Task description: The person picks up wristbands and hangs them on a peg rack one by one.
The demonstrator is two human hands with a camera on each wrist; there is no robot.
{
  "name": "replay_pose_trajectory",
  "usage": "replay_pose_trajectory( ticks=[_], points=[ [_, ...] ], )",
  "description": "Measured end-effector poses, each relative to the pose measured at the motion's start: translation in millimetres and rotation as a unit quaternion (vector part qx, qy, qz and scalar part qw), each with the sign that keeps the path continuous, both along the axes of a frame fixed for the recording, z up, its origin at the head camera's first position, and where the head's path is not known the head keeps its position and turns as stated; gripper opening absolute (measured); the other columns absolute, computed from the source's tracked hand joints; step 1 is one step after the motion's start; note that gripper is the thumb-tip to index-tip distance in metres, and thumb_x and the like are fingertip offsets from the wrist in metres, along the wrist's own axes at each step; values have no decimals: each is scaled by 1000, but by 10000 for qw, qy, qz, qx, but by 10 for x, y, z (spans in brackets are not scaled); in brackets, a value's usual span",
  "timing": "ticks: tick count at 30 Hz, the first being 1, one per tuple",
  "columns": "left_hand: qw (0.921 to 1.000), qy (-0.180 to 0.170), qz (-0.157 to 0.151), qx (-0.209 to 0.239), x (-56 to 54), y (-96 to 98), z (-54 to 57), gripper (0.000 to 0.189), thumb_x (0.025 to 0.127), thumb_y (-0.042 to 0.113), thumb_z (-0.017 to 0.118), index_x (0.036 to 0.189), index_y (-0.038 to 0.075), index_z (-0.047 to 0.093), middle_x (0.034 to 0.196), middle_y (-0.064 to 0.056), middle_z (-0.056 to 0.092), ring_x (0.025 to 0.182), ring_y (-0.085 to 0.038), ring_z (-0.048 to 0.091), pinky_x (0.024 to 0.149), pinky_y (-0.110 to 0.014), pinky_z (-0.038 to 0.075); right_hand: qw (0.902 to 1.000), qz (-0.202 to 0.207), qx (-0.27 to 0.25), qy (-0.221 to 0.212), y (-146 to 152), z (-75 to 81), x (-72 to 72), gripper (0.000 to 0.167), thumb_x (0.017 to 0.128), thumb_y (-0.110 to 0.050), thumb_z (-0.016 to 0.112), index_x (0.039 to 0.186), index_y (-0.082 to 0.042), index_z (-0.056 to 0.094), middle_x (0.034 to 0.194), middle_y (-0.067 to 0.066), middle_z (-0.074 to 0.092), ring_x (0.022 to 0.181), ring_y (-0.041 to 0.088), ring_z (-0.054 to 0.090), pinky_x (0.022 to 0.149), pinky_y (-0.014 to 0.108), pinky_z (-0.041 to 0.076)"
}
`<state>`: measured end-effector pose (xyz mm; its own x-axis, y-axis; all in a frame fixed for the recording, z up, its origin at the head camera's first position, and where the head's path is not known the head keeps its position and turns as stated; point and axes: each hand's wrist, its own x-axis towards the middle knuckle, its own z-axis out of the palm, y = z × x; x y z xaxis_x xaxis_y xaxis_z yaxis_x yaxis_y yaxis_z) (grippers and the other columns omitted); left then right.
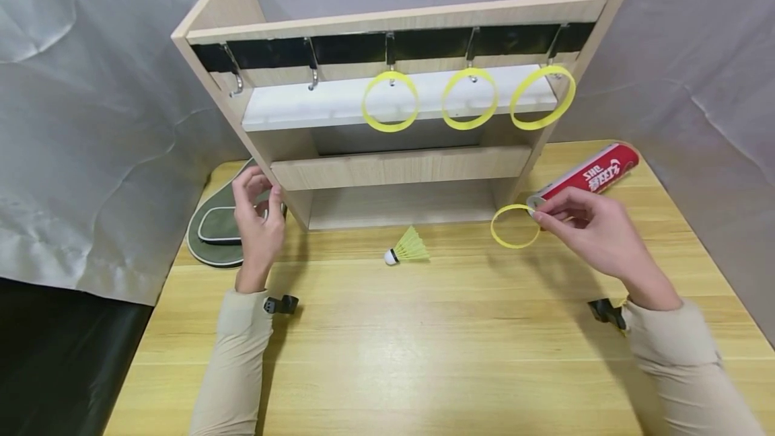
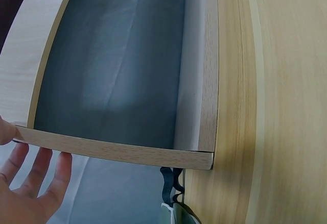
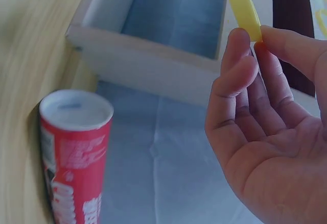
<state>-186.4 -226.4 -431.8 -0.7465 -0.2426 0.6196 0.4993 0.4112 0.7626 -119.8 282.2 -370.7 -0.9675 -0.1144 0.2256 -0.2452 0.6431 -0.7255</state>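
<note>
My left hand (image 1: 257,224) holds the edge of the wooden shelf's left side panel (image 2: 112,147), thumb on one side and fingers on the other. On the right, my right hand (image 1: 590,231) pinches a thin yellow ring (image 1: 514,246) between thumb and fingertips, in front of the shelf's lower right corner. The right wrist view shows only part of this ring (image 3: 242,7). Three similar yellow rings (image 1: 390,128) (image 1: 469,125) (image 1: 541,124) hang from metal hooks along the black strip (image 1: 351,47). Two more hooks (image 1: 313,73) (image 1: 235,79) are at the left.
A yellow shuttlecock (image 1: 407,247) with a white tip lies before the shelf. Behind my right hand lies a red canister (image 1: 596,170). A green case (image 1: 212,227) with pale trim is partly hidden by my left hand. Grey cloth (image 1: 684,52) surrounds the wooden table (image 1: 412,355).
</note>
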Motion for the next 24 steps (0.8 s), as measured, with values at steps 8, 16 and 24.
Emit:
replay_pose_trajectory(
  ticks=[8,16,24],
  points=[
    [10000,11,-15,-23,-10,-19,-19,36,109,-2,57,145,-1,50,116,7,63,111,-6,64,76,-17,51,9992,284,-270,112,-252,88,-55,9,95,-5,84,103,-8,80,91,-10,76,77,3,73,70,12,56],
    [10000,13,9,13,-1,-11,-5,36,109,-4,56,144,-4,49,116,6,62,110,-6,64,76,-15,50,9979,445,-463,6,-475,191,-78,6,96,-5,83,102,-7,80,89,2,79,74,6,72,68,16,57],
    [10000,13,-69,21,-3,-13,1,37,108,-2,59,144,-2,50,117,9,62,110,-5,64,76,-16,51,9948,721,-710,139,-659,297,-126,7,96,-7,83,103,-7,80,98,8,81,80,6,76,75,15,60]
  ],
)
